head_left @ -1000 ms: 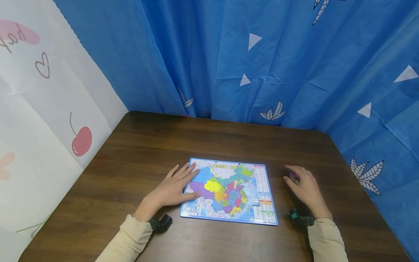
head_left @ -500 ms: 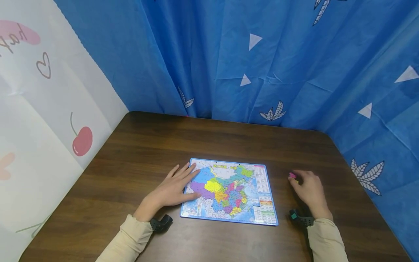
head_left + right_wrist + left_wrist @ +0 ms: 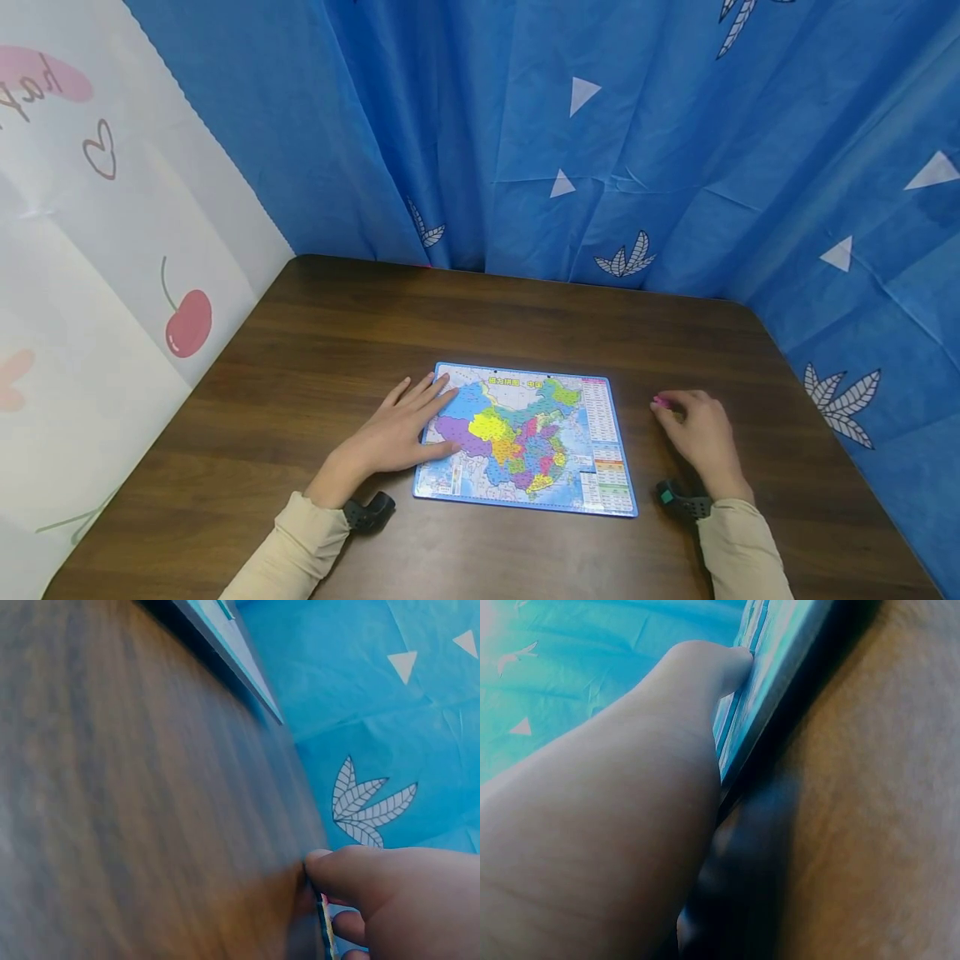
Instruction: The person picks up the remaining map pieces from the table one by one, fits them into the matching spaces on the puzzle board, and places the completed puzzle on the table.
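Note:
In the head view a blue-edged map puzzle board (image 3: pixel 525 437) with colourful map regions lies flat on the table. My left hand (image 3: pixel 401 429) rests on its left side, fingers spread and straight. The left wrist view shows the thumb (image 3: pixel 735 667) touching the board. To the right of the board, my right hand (image 3: pixel 701 429) pinches a small pink puzzle piece (image 3: pixel 662 402) between thumb and fingers. In the right wrist view only a thin edge of the puzzle piece (image 3: pixel 325 926) shows under the thumb; most of it is hidden by the hand.
The brown wooden table (image 3: pixel 360 325) extends around the board on all sides. A blue curtain (image 3: pixel 465 125) hangs behind it, and a white printed sheet (image 3: pixel 112 250) hangs on the left. Dark straps with small devices are on both wrists.
My right hand first draws slightly right, then comes slightly back left, with the pink piece showing at the fingertips. The left hand and the board stay put.

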Demonstrator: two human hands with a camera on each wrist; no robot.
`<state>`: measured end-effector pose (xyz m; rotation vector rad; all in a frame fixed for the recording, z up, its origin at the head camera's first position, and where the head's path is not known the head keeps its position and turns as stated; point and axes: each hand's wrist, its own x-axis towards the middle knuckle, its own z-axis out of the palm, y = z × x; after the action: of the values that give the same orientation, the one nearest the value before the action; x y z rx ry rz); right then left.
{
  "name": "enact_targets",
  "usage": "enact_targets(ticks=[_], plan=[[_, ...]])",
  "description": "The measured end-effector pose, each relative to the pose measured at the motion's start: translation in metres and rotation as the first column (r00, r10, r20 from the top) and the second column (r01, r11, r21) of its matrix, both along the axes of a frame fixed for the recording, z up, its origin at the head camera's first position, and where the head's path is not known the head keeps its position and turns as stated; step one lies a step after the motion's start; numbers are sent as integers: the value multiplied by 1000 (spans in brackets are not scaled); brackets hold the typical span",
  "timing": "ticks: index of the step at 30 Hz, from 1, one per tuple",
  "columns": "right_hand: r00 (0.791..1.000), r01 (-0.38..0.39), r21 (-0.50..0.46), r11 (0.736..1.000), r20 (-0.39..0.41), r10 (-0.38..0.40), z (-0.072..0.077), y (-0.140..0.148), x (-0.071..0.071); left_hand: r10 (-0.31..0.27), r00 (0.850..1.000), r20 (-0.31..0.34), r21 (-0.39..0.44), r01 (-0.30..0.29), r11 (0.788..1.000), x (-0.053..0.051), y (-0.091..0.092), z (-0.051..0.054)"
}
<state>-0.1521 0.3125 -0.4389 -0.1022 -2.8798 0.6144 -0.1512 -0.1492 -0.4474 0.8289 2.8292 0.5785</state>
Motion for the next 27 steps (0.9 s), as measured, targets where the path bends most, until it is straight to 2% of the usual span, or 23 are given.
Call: enact_targets(ticks=[9, 19, 27], plan=[[999, -15, 16, 1000, -35, 16, -4, -4, -2, -2, 1000, 1, -4, 2, 1000, -1, 0, -2], [995, -42, 18, 999, -88, 43, -3, -5, -2, 2, 1000, -2, 6, -2, 1000, 0, 0, -1], [987, -80, -20, 997, -144, 76, -3, -10, -4, 0, 1000, 2, 4, 0, 1000, 1, 0, 1]])
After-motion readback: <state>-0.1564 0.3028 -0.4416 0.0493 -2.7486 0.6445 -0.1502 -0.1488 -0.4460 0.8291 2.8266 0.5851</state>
